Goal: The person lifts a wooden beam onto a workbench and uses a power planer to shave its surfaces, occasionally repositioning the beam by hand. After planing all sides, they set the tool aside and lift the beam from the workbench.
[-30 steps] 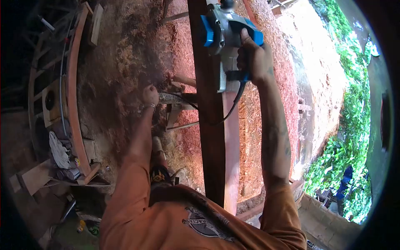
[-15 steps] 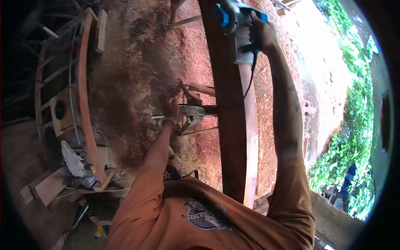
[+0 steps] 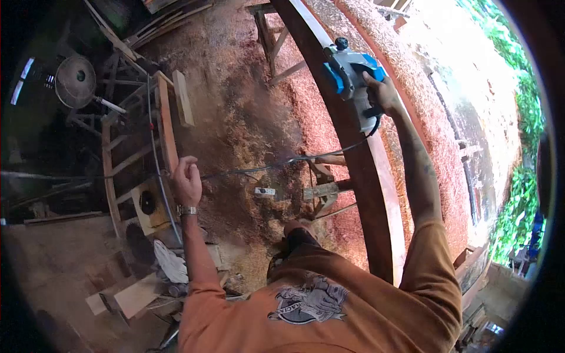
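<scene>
My right hand point(image 3: 382, 93) grips the rear handle of a blue and grey electric planer point(image 3: 352, 73), which rests on a long reddish-brown wooden beam point(image 3: 368, 194). From the back of the planer a dark power cord point(image 3: 259, 169) runs left across the beam and over the shavings to my left hand point(image 3: 188, 181). The fingers of that hand, which has a watch at the wrist, are curled around the cord, held out to the left, away from the beam. The planer's underside is hidden against the wood.
Wooden trestles point(image 3: 323, 191) stand under the beam, and shavings point(image 3: 235, 112) cover the ground. A white power strip point(image 3: 265, 191) lies there. At left are a wooden frame point(image 3: 167, 120), a fan point(image 3: 75, 81) and a whitish cloth point(image 3: 170, 262). Green plants point(image 3: 506, 220) grow at right.
My left hand has moved out to the left and now has the cord stretched across. The planer sits lower in view, still in my right hand. The camera view has shifted, bringing the fan into sight.
</scene>
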`<state>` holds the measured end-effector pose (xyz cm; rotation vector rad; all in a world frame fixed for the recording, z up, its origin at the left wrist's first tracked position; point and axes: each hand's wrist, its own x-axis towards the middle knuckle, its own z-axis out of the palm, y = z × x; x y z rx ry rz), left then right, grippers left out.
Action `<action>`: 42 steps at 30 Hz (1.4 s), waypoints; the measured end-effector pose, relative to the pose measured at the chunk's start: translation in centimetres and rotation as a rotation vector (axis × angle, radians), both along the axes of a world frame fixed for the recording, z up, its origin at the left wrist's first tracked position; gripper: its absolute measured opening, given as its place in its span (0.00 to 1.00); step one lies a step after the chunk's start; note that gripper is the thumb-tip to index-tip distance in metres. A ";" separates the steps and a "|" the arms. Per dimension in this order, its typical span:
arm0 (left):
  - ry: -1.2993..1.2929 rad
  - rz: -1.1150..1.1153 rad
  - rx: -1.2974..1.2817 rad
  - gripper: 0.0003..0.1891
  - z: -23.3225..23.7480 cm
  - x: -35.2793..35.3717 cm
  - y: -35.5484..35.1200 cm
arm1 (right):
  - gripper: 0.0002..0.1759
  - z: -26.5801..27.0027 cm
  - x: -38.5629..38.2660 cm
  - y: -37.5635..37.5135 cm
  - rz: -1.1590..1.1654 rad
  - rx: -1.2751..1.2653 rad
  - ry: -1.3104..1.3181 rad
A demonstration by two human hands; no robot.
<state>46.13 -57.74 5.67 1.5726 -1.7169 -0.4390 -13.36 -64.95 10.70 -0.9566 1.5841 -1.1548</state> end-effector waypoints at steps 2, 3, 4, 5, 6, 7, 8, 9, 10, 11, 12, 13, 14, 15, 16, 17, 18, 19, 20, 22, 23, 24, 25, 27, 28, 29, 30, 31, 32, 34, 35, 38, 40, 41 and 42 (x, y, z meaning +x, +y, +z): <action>-0.021 -0.019 -0.079 0.09 4.9 -1.1 -1.9 | 0.20 -1.5 -1.1 -0.6 0.000 -0.080 0.118; -0.018 -0.033 -0.058 0.08 6.5 -2.0 -2.8 | 0.20 -1.2 -1.1 -0.7 0.004 -0.037 0.102; -0.016 -0.048 -0.031 0.08 7.6 -2.8 -3.9 | 0.21 -0.8 -1.0 -0.7 0.008 0.007 0.087; -0.014 -0.068 0.003 0.08 7.9 -3.4 -5.1 | 0.21 -0.6 -0.9 -0.8 0.006 0.017 0.102; 0.013 -0.127 0.053 0.08 6.5 -3.6 -6.8 | 0.22 -0.8 -0.9 -0.8 -0.003 0.029 0.116; 0.023 -0.167 0.062 0.08 4.6 -4.1 -8.6 | 0.22 -0.7 -1.0 -1.0 -0.018 0.038 0.131; 0.033 -0.210 0.075 0.08 2.2 -4.8 -10.4 | 0.22 -0.5 -1.3 -1.4 -0.014 0.033 0.134; 0.041 -0.254 0.098 0.08 0.1 -5.4 -11.9 | 0.22 -0.4 -1.2 -1.8 -0.012 0.036 0.133; -0.008 -0.260 0.174 0.08 -1.3 -6.2 -13.2 | 0.22 -0.6 -1.0 -2.0 -0.011 0.039 0.130; 0.016 -0.325 0.156 0.08 -3.8 -6.5 -15.2 | 0.21 -0.9 -1.2 -2.9 -0.009 0.008 0.166; 0.035 -0.362 0.197 0.08 -6.6 -6.7 -17.4 | 0.21 -1.1 -1.3 -4.0 -0.009 -0.028 0.202; 0.053 -0.395 0.246 0.08 -8.8 -6.7 -19.1 | 0.22 -1.2 -1.1 -4.9 -0.003 -0.057 0.236; 0.025 -0.409 0.330 0.08 -9.7 -7.0 -20.2 | 0.21 0.2 -0.3 -5.3 -0.011 0.029 0.102; -0.010 -0.405 0.373 0.09 -10.3 -7.3 -21.6 | 0.21 0.5 0.1 -6.7 -0.005 -0.020 0.130; -0.045 -0.404 0.412 0.09 -11.0 -7.4 -22.9 | 0.20 0.7 0.4 -8.2 -0.003 -0.071 0.161; -0.081 -0.407 0.459 0.09 -12.0 -7.4 -23.5 | 0.20 0.4 -0.2 -9.1 -0.008 0.019 0.162; -0.026 -0.463 0.391 0.10 -14.2 -6.8 -24.8 | 0.19 0.1 -0.8 -10.0 -0.011 0.110 0.163; -0.020 -0.470 0.392 0.10 -15.5 -6.5 -26.1 | 0.20 0.6 -0.2 -11.6 -0.010 -0.022 0.214; -0.012 -0.472 0.394 0.10 -16.6 -6.2 -27.0 | 0.20 -0.2 -0.8 -12.8 -0.004 0.014 0.200; 0.021 -0.430 0.423 0.12 -18.2 -5.8 -27.7 | 0.22 0.1 -1.0 -14.9 0.016 0.063 0.136; 0.005 -0.414 0.472 0.12 -18.9 -5.7 -28.0 | 0.24 0.2 -0.9 -15.8 0.012 0.042 0.178; -0.013 -0.394 0.522 0.12 -19.1 -5.6 -28.3 | 0.24 -0.2 -1.1 -16.5 0.024 -0.007 0.225; -0.032 -0.372 0.573 0.12 -19.3 -5.5 -28.6 | 0.25 -0.4 -1.3 -17.4 0.039 -0.056 0.268; 0.014 -0.402 0.557 0.12 -20.5 -5.4 -29.1 | 0.26 -0.4 -2.1 -18.5 0.025 0.076 0.226; 0.077 -0.414 0.562 0.12 -21.6 -5.5 -29.3 | 0.28 0.0 -1.7 -19.5 0.028 0.143 0.202; 0.141 -0.423 0.562 0.12 -22.5 -5.3 -29.7 | 0.27 0.7 -1.2 -20.4 -0.015 0.155 0.197; -0.002 -0.398 0.707 0.12 -22.7 -5.1 -30.4 | 0.26 0.8 -1.0 -21.6 -0.002 0.117 0.183; 0.008 -0.396 0.687 0.12 -23.2 -4.8 -30.7 | 0.26 0.8 -0.8 -22.5 0.008 0.084 0.170; 0.019 -0.400 0.666 0.12 -23.7 -5.1 -31.5 | 0.26 1.1 -0.7 -23.9 0.041 0.053 0.117; 0.060 -0.396 0.663 0.12 -26.0 -5.5 -33.2 | 0.26 0.3 -1.0 -26.5 0.029 0.045 0.150; 0.089 -0.386 0.681 0.11 -27.2 -5.6 -34.0 | 0.25 0.1 -1.2 -27.6 0.018 0.040 0.170; 0.134 -0.338 0.813 0.11 -27.4 -6.9 -37.4 | 0.24 0.5 -0.8 -30.4 -0.001 0.063 0.152; 0.143 -0.355 0.816 0.12 -29.5 -7.4 -39.6 | 0.23 1.2 -0.7 -32.2 0.007 0.105 0.181; 0.142 -0.393 0.760 0.12 -31.7 -7.3 -40.7 | 0.24 1.0 -0.7 -33.3 0.012 0.028 0.275; 0.139 -0.431 0.703 0.12 -31.9 -8.2 -41.5 | 0.25 0.9 -0.8 -33.7 -0.005 0.095 0.255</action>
